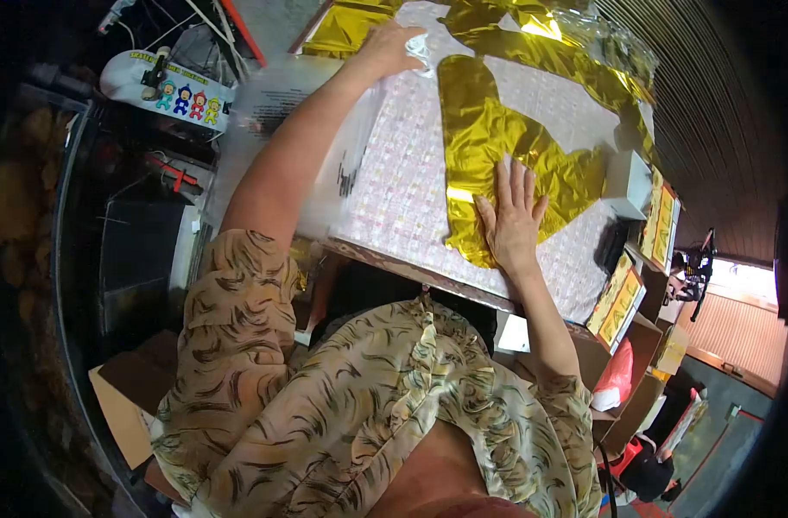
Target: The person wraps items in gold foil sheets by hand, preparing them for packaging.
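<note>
My right hand (513, 220) lies flat with spread fingers on a shiny gold foil piece (480, 147), pressing it on the patterned tabletop (400, 186). Up at the table's far left, my left hand (387, 50) is curled around or against a small crumpled white item (418, 50), beside a gold foil stack (346, 30). A long gold foil strip (541, 56) curves along the far side of the table, with glare on it.
Clear plastic sheeting (264, 155) hangs over the table's left edge. A white box (627, 184), a dark object (612, 244) and printed yellow boxes (617, 302) line the right side. An open cardboard box (126, 397) is at lower left, near a skateboard deck (174, 91).
</note>
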`<move>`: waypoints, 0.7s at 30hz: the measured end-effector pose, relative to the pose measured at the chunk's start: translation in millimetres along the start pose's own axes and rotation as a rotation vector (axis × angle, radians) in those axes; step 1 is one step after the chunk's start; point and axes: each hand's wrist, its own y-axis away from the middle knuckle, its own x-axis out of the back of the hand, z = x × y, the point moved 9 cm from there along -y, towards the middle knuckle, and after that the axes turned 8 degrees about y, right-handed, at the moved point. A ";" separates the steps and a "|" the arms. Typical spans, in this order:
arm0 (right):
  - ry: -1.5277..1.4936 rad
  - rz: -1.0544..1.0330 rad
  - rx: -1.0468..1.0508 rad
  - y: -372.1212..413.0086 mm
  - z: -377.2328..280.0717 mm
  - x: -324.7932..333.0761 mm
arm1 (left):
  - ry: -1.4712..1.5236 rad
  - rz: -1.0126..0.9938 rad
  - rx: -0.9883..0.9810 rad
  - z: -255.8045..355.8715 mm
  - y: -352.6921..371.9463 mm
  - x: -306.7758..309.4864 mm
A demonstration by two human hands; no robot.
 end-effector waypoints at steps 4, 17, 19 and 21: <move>-0.022 -0.011 -0.001 -1.6 -5.0 1.7 | 0.045 0.024 -0.048 7.5 -7.0 -6.6; -0.036 -0.069 0.106 10.8 -39.6 15.6 | 0.032 0.106 -0.238 24.9 11.0 11.8; -0.020 -0.128 0.083 7.8 -38.9 17.8 | 0.116 0.247 -0.067 1.4 9.5 57.7; -0.018 -0.087 0.115 -10.8 -46.4 35.4 | -0.193 -0.051 0.301 -59.0 10.3 82.2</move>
